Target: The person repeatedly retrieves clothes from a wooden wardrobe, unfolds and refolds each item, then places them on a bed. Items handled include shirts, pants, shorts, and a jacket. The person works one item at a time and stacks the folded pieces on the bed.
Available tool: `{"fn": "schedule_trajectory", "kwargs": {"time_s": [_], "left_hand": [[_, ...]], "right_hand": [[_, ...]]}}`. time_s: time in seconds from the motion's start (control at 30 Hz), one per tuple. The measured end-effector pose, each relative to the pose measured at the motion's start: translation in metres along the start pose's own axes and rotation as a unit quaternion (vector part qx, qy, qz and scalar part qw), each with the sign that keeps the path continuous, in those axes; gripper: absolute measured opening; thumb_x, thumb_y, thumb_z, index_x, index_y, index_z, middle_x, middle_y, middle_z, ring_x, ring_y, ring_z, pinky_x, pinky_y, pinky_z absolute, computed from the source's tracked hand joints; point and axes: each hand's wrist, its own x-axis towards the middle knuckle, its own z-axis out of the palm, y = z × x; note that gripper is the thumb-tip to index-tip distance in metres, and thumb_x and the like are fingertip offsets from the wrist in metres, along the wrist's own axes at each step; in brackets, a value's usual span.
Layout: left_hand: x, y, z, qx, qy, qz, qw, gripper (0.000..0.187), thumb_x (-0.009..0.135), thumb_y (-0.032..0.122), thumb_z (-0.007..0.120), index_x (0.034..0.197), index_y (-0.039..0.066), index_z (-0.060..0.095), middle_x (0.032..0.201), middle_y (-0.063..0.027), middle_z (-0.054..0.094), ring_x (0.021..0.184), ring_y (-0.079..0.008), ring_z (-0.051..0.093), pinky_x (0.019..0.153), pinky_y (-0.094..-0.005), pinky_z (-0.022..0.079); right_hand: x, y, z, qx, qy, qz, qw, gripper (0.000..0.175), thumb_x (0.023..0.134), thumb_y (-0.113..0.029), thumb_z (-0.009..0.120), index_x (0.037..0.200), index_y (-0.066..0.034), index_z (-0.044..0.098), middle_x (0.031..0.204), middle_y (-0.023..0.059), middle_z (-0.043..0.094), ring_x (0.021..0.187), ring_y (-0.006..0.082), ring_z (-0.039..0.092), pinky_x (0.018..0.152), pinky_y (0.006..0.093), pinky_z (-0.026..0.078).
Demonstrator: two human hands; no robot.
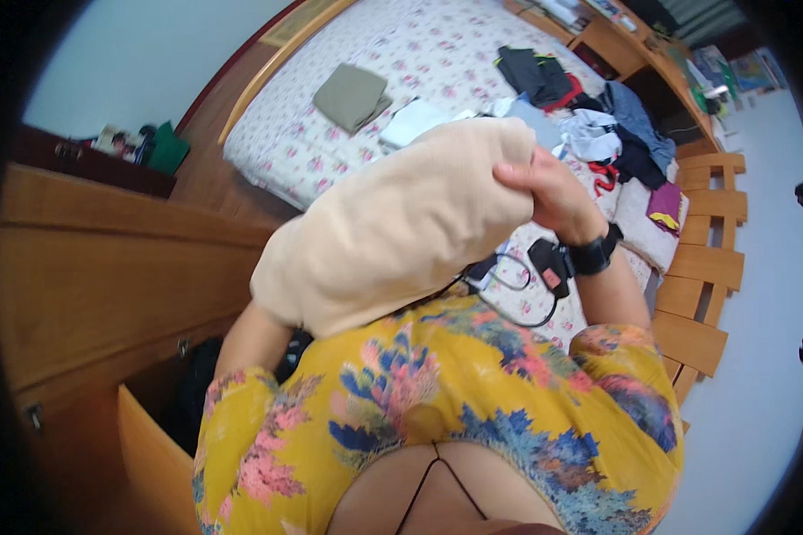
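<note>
A beige cloth garment (395, 227) is stretched out in front of my chest. My right hand (559, 190), with a black watch on the wrist, grips its right end, thumb on top and fingers behind. My left forearm runs up to the cloth's lower left end, and the cloth hides my left hand; it may be inside or behind it. Beyond the cloth, a folded olive garment (351, 97) lies on a bed with a floral sheet (274, 147). A folded light blue cloth (415, 122) is beside it, partly behind the beige one.
Dark folded clothes (535, 73), a white garment (589, 134) and denim (639, 127) are heaped at the bed's far right. A black device with a cable (550, 267) lies near my right wrist. A slatted wooden headboard (699, 267) stands right, a wooden cabinet (107, 267) left, its lower door open.
</note>
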Motion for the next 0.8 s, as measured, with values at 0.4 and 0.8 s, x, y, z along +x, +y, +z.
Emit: {"fn": "schedule_trajectory", "kwargs": {"time_s": [0.4, 0.8], "left_hand": [[0.038, 0.04, 0.033, 0.36, -0.191, 0.023, 0.913, 0.024, 0.078, 0.032, 0.062, 0.074, 0.009, 0.059, 0.074, -0.0114, 0.062, 0.067, -0.0283, 0.061, 0.061, -0.0378, 0.048], [0.048, 0.028, 0.015, 0.535, -0.126, -0.02, 0.835, 0.025, 0.078, 0.04, 0.061, 0.071, 0.016, 0.057, 0.071, -0.0095, 0.061, 0.065, -0.0299, 0.06, 0.058, -0.0392, 0.048]], "right_hand": [[-0.01, -0.017, -0.01, -0.507, 0.119, -0.088, 0.849, 0.057, 0.082, -0.023, 0.068, 0.129, -0.0012, 0.045, 0.121, 0.016, 0.055, 0.111, 0.0244, 0.054, 0.095, 0.0354, 0.044], [-0.022, 0.041, 0.024, -0.387, -0.178, 0.061, 0.903, 0.057, 0.081, -0.033, 0.065, 0.125, -0.0011, 0.048, 0.106, 0.0242, 0.061, 0.099, 0.033, 0.061, 0.088, 0.0371, 0.046]]}}
